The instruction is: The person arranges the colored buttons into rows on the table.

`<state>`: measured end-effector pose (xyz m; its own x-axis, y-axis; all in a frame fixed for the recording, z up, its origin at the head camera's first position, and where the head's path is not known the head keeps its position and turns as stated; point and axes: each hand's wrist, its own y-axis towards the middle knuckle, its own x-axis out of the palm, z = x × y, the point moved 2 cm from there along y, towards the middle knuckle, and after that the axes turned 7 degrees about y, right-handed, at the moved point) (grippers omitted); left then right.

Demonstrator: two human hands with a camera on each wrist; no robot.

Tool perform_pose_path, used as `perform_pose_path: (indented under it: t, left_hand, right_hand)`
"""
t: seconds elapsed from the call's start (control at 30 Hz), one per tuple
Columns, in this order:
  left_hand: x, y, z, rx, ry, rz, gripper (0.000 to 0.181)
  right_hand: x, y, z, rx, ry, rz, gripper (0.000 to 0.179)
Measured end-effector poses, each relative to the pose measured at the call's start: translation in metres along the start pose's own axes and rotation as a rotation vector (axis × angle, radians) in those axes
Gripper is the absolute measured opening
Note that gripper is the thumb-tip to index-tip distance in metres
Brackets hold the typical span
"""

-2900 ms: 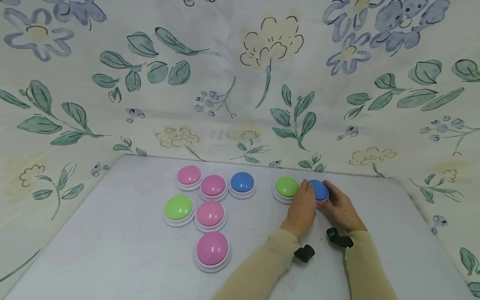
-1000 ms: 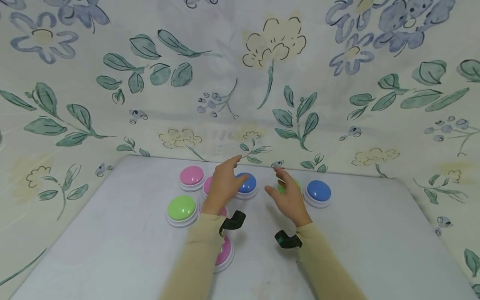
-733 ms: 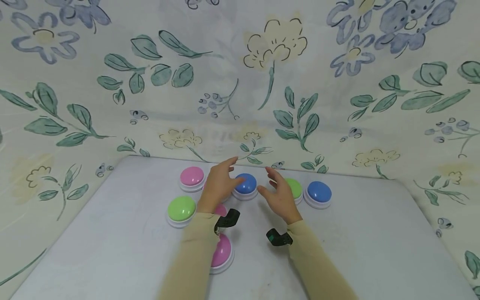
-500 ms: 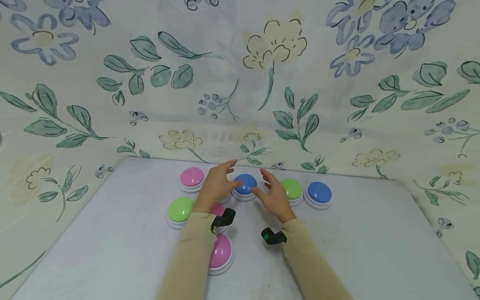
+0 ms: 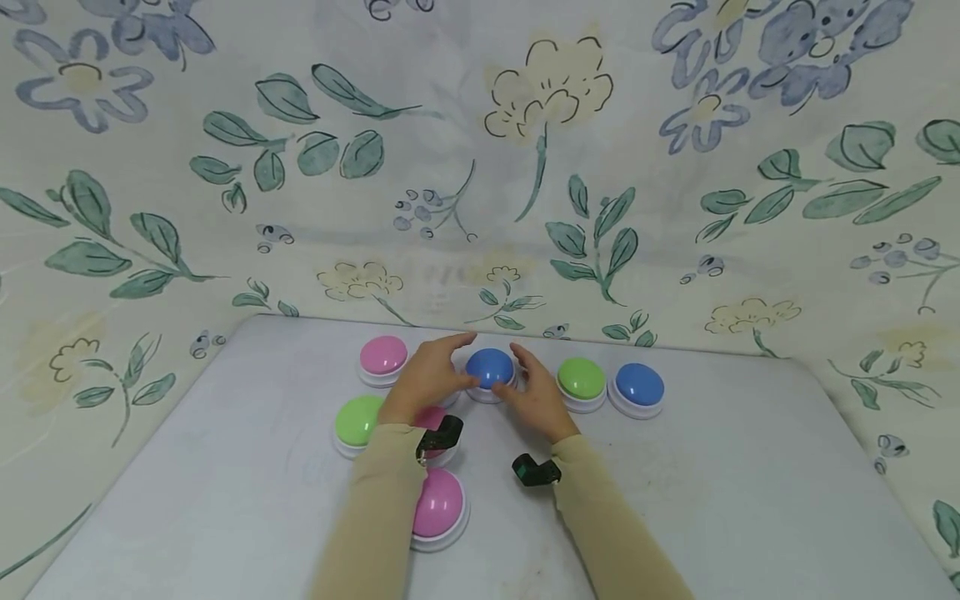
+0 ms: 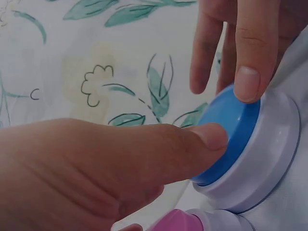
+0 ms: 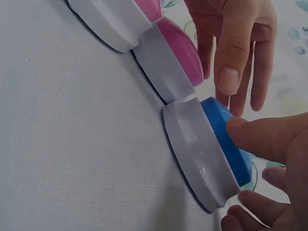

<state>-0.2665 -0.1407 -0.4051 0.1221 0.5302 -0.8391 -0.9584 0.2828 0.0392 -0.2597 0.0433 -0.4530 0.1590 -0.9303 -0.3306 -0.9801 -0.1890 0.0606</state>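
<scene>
A blue dome button (image 5: 490, 368) on a white round base sits on the table between my two hands. My left hand (image 5: 427, 375) is at its left side, thumb and fingers spread apart. From the right, my right hand (image 5: 540, 400) curves round its side with the thumb in front and fingers behind. In the left wrist view, the left thumb overlaps the blue dome (image 6: 231, 130). The right wrist view shows the right thumb right at the dome (image 7: 231, 144). A pink button (image 7: 180, 50) beside it is mostly hidden behind my left hand in the head view.
To the right stand a green button (image 5: 581, 379) and another blue button (image 5: 637, 385). On the left are a pink button (image 5: 383, 357), a green button (image 5: 358, 421) and a nearer pink button (image 5: 438, 504). Floral fabric (image 5: 450, 192) hangs behind the white table (image 5: 225, 483).
Both hands have left the right-hand blue button and moved left to the middle blue one. Lately they have lowered and closed in on it from both sides.
</scene>
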Motion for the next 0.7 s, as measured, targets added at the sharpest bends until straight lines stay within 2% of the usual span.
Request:
perform_pose_path:
  t: [0.23, 0.5, 0.7]
  left_hand:
    - [0.004, 0.004, -0.002, -0.001, 0.059, -0.042, 0.072]
    - [0.006, 0.004, -0.002, 0.031, 0.098, -0.067, 0.071]
    - [0.012, 0.006, -0.003, 0.052, 0.22, -0.087, 0.068]
  right_hand:
    - [0.004, 0.002, 0.003, 0.041, -0.04, -0.007, 0.076]
    - [0.006, 0.003, 0.005, 0.069, -0.078, -0.062, 0.081]
    - [0.007, 0.003, 0.005, 0.051, -0.087, -0.063, 0.079]
